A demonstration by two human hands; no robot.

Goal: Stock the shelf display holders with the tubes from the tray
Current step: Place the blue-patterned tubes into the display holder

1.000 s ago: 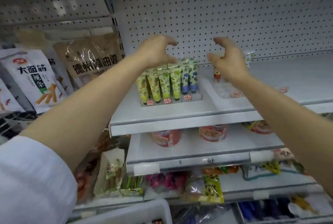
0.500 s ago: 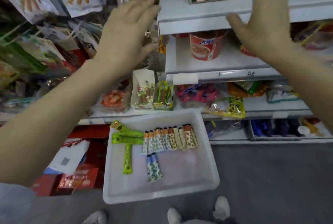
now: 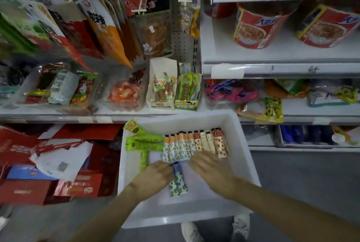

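Tray [image 3: 241, 156]: white, on the floor at 6 o'clock, below the shelves
Tubes [image 3: 194, 145]: a row side by side in the tray's far half, caps toward 12, long axes roughly 12–6; green tubes [image 3: 145, 143] lie crosswise at 9 of the row
Blue tube [image 3: 177, 182]: lone one nearer the person, long axis roughly 12–6, cap end toward 12, between the two hands
Left hand [image 3: 155, 175]: palm down, just at 9 of the blue tube's cap end, fingers curled toward it; whether it already pinches the tube I cannot tell
Right hand [image 3: 209, 168]: palm down, fingers loosely spread over the near ends of the row's right part; touching or not, cannot tell
Key relation: blue tube lies at 3 of the left hand, at 8 of the right; left is nearer
Arms: both reach down from 6 toward the tray, forearms converging
Holders: not in view
Judgement: pick-up step, much stock remaining
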